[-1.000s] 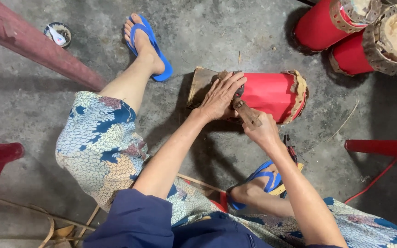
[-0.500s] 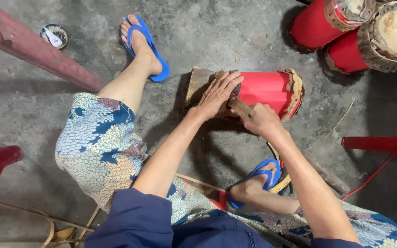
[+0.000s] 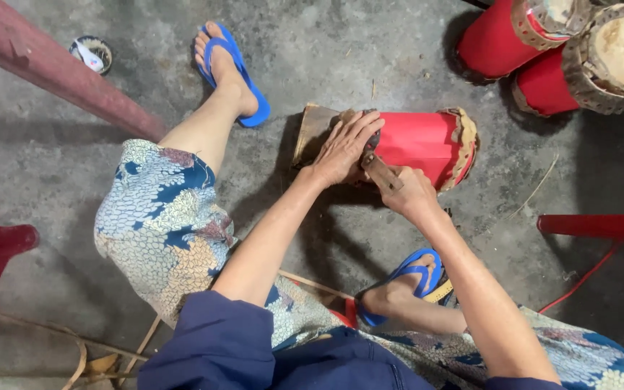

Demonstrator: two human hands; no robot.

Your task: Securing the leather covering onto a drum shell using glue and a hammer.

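Red drum [image 3: 417, 144] lies on its side on the grey concrete floor [image 3: 370, 50], straight ahead of me between my two feet, and from the head camera I see it just beyond both of my hands. My left hand [image 3: 344, 148] rests flat on the near end of it, fingers spread and stretched over the rim, pressing down and closed around nothing. My right hand [image 3: 409, 191] sits just beside it, touching the drum's lower edge, curled tight around a short wooden-handled tool [image 3: 383, 172] whose tip meets the drum right next to my left fingers. I cannot tell what kind of blade or head the tool has, as my fingers hide it. The drum has a smooth bright red body, a woven tan band [image 3: 464, 144] around its far end, and a pale wooden piece [image 3: 310, 130] at the end nearest my left hand. My left foot in a blue sandal [image 3: 236, 72] is well apart to the left of the drum, and my right foot in another blue sandal [image 3: 409, 278] lies near, below my right hand. Two more red drums [image 3: 543, 54] stand upright at the top right, well apart from the one I hold.
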